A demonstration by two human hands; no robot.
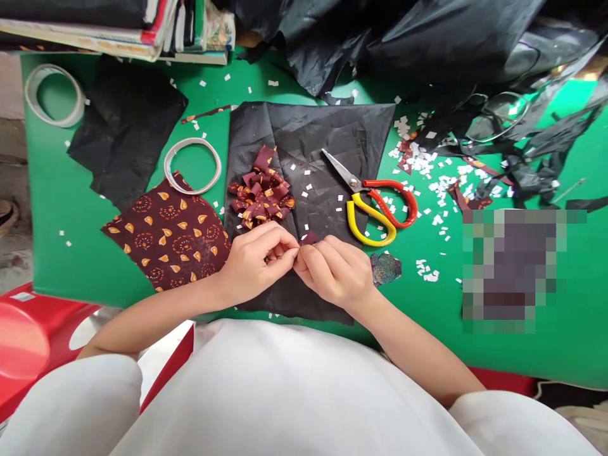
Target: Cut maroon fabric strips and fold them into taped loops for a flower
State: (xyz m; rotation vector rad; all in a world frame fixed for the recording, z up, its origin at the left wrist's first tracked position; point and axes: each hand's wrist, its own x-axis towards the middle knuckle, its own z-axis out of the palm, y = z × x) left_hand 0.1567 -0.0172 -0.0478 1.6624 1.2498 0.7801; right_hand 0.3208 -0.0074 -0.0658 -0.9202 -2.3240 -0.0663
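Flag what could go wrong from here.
1. The small maroon piece where the left hand and right hand meet is only partly visible; it could slip.
2. The scissors lie just beyond the right hand, so it might bump them.
3. The ruffled maroon bundle sits close to the left hand; a careless move could crush it.

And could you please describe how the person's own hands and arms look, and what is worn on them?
The left hand and right hand are bare, without gloves; no ring, watch or bracelet can be seen. The forearms are uncovered. Plain white short sleeves cover the upper arms, matching the white top. No marking shows on the fabric.
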